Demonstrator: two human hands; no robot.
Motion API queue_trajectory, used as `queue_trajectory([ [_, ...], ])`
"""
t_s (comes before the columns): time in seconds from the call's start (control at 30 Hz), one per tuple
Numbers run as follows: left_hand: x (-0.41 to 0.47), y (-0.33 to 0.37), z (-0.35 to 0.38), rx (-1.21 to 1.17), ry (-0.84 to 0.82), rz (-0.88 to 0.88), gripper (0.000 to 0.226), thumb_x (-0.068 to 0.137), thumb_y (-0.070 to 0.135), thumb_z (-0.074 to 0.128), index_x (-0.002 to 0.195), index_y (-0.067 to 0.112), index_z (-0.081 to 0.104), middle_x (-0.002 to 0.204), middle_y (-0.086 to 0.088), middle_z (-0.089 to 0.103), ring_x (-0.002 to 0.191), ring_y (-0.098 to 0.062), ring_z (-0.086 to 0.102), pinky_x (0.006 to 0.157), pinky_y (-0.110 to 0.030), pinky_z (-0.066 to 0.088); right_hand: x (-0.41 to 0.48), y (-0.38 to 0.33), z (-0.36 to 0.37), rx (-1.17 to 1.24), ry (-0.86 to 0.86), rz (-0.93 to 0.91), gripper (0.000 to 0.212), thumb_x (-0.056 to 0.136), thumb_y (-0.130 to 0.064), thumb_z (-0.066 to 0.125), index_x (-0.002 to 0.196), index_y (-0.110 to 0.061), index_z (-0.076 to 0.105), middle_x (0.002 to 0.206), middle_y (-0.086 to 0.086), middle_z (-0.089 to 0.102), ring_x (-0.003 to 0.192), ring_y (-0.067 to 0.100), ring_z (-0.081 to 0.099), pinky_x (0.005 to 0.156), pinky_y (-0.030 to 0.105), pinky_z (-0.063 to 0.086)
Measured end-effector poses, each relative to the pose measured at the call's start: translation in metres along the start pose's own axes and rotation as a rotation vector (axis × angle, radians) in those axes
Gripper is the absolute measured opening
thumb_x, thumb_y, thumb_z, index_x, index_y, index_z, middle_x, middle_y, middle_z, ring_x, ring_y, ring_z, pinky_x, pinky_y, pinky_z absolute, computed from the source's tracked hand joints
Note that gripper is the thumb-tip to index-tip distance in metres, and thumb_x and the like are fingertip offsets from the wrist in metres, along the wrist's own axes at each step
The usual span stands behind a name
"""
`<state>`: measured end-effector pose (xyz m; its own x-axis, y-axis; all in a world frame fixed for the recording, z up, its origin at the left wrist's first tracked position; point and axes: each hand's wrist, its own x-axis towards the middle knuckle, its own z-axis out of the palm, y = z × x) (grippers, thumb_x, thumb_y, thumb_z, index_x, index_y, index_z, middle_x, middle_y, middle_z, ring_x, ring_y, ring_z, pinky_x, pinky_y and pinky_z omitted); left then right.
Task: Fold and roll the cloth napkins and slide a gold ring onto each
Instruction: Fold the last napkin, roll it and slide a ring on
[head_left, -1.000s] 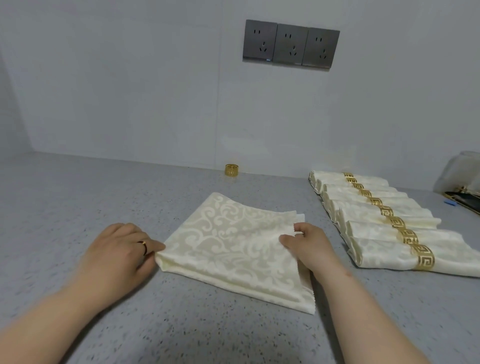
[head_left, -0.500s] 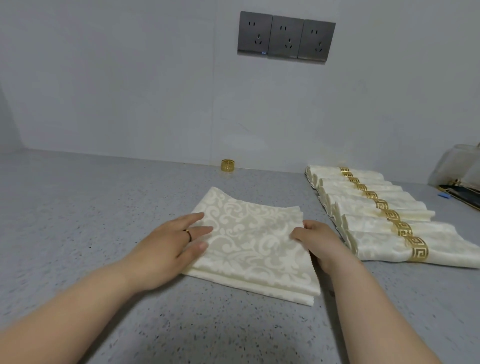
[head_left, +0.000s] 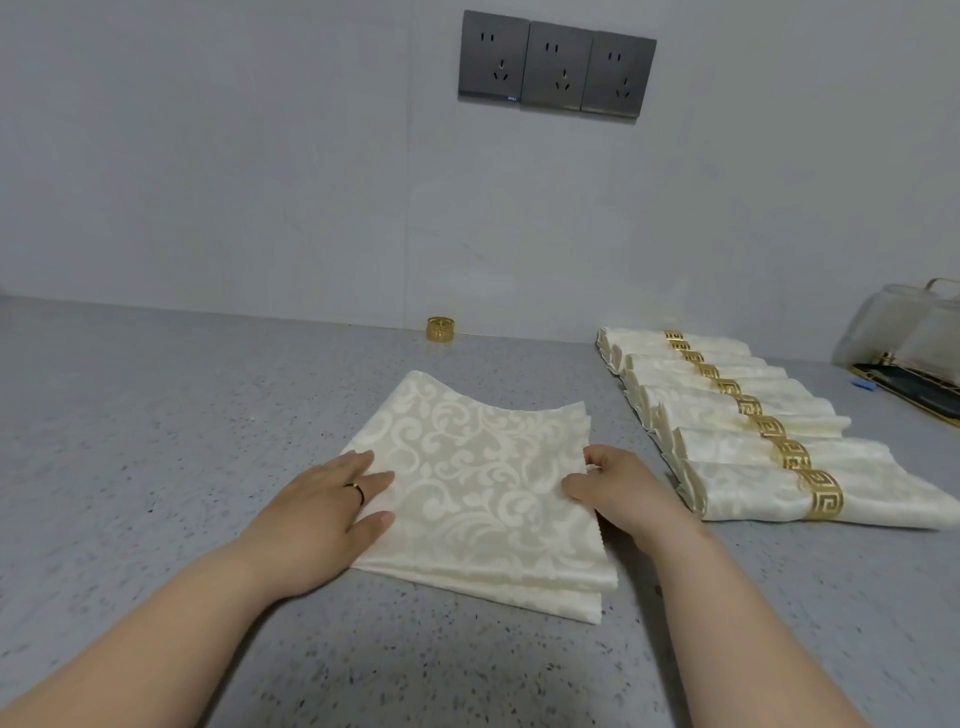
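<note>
Change: left hand (head_left: 317, 519) slid onto centre-frame folded napkin (head_left: 483, 467), fingers flat; right hand (head_left: 618, 488) fingers pinch its edge; likely ready to roll.

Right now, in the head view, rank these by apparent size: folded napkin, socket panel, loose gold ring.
1. folded napkin
2. socket panel
3. loose gold ring
Napkin is nearest the camera, so real sizes stay unsure.

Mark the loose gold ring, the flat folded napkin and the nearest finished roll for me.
loose gold ring (head_left: 441, 330), head view, front of its band.
folded napkin (head_left: 478, 467), head view, middle of its patterned top layer.
nearest finished roll (head_left: 737, 491), head view, bare cloth of its left half.
</note>
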<state>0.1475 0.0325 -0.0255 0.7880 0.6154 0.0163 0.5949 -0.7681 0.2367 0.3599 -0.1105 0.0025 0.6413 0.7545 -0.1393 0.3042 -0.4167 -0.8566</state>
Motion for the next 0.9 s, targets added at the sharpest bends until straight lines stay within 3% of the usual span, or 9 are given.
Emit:
queue_trajectory([
  [0.07, -0.002, -0.002, -0.002, -0.100, 0.071, -0.080, 0.054, 0.097, 0.040, 0.034, 0.146, 0.023, 0.018, 0.156, 0.005, 0.003, 0.143, -0.013, 0.006, 0.113, -0.024, 0.008, -0.001, -0.001, 0.001, -0.021, -0.015, -0.009, 0.009, 0.087, -0.006, 0.053, 0.093, -0.012, 0.057, 0.075, -0.002, 0.060, 0.064, 0.008, 0.056, 0.047, 0.008, 0.043],
  [0.23, -0.002, -0.008, -0.009, -0.215, 0.290, -0.331, 0.046, 0.093, 0.027, 0.048, 0.137, 0.016, 0.039, 0.140, -0.004, 0.038, 0.123, -0.022, 0.044, 0.097, -0.030, 0.036, -0.003, -0.003, 0.003, -0.055, 0.002, -0.038, 0.007, 0.089, -0.010, 0.053, 0.089, -0.016, 0.050, 0.071, -0.007, 0.051, 0.060, 0.004, 0.049, 0.039, 0.003, 0.035],
  [0.47, -0.002, -0.011, -0.011, -0.245, 0.258, -0.357, 0.033, 0.091, 0.012, 0.051, 0.124, 0.017, 0.052, 0.108, -0.006, 0.059, 0.094, -0.021, 0.055, 0.072, -0.021, 0.036, -0.001, -0.001, 0.009, -0.103, -0.026, -0.027, 0.016, 0.088, -0.009, 0.052, 0.103, -0.010, 0.057, 0.076, -0.006, 0.056, 0.063, 0.007, 0.053, 0.046, 0.009, 0.039],
  [0.53, -0.005, -0.016, -0.014, -0.307, 0.273, -0.348, 0.030, 0.090, 0.011, 0.053, 0.119, 0.016, 0.057, 0.092, -0.001, 0.055, 0.081, -0.016, 0.050, 0.064, -0.021, 0.033, -0.002, -0.001, 0.010, -0.092, -0.049, -0.014, 0.023, 0.087, -0.008, 0.054, 0.109, -0.005, 0.058, 0.090, 0.003, 0.063, 0.077, 0.015, 0.061, 0.061, 0.015, 0.048],
  [0.6, -0.006, -0.020, -0.017, -0.262, 0.267, -0.323, 0.028, 0.091, 0.015, 0.052, 0.118, 0.018, 0.057, 0.091, 0.001, 0.055, 0.083, -0.015, 0.050, 0.065, -0.023, 0.035, -0.002, -0.001, 0.009, -0.086, -0.049, -0.004, 0.028, 0.085, -0.007, 0.055, 0.112, -0.003, 0.058, 0.103, 0.011, 0.065, 0.085, 0.023, 0.063, 0.072, 0.024, 0.050],
  [0.7, -0.008, -0.020, -0.013, -0.189, 0.321, -0.203, 0.030, 0.094, 0.025, 0.044, 0.121, 0.021, 0.056, 0.121, 0.003, 0.058, 0.109, -0.017, 0.052, 0.087, -0.024, 0.039, -0.002, 0.000, 0.009, -0.092, -0.078, -0.008, 0.023, 0.085, -0.010, 0.057, 0.107, -0.006, 0.059, 0.101, 0.008, 0.066, 0.080, 0.019, 0.062, 0.071, 0.024, 0.049],
  [0.8, -0.009, -0.006, -0.007, -0.178, 0.260, -0.003, 0.073, 0.078, 0.070, 0.026, 0.133, 0.026, 0.047, 0.143, 0.010, 0.040, 0.131, -0.010, 0.036, 0.106, -0.018, 0.022, -0.001, -0.001, 0.012, -0.078, -0.019, -0.014, 0.021, 0.087, -0.020, 0.058, 0.102, -0.007, 0.059, 0.093, 0.004, 0.065, 0.079, 0.018, 0.062, 0.072, 0.028, 0.049],
  [0.83, -0.009, -0.001, -0.005, -0.148, 0.192, 0.039, 0.103, 0.059, 0.087, 0.008, 0.138, 0.029, 0.039, 0.148, 0.012, 0.030, 0.136, -0.007, 0.027, 0.108, -0.016, 0.014, 0.001, 0.000, 0.013, -0.104, 0.031, -0.009, 0.029, 0.087, -0.024, 0.057, 0.109, -0.005, 0.058, 0.103, 0.007, 0.065, 0.089, 0.022, 0.063, 0.080, 0.031, 0.049],
  [0.9, -0.006, 0.004, 0.002, -0.027, 0.053, 0.054, 0.142, 0.025, 0.090, -0.028, 0.144, 0.031, 0.022, 0.153, 0.014, 0.013, 0.141, -0.005, 0.011, 0.108, -0.015, 0.002, 0.008, -0.002, 0.018, -0.230, 0.111, 0.017, 0.049, 0.090, -0.032, 0.052, 0.131, -0.006, 0.044, 0.129, 0.008, 0.052, 0.114, 0.024, 0.054, 0.094, 0.033, 0.042],
])
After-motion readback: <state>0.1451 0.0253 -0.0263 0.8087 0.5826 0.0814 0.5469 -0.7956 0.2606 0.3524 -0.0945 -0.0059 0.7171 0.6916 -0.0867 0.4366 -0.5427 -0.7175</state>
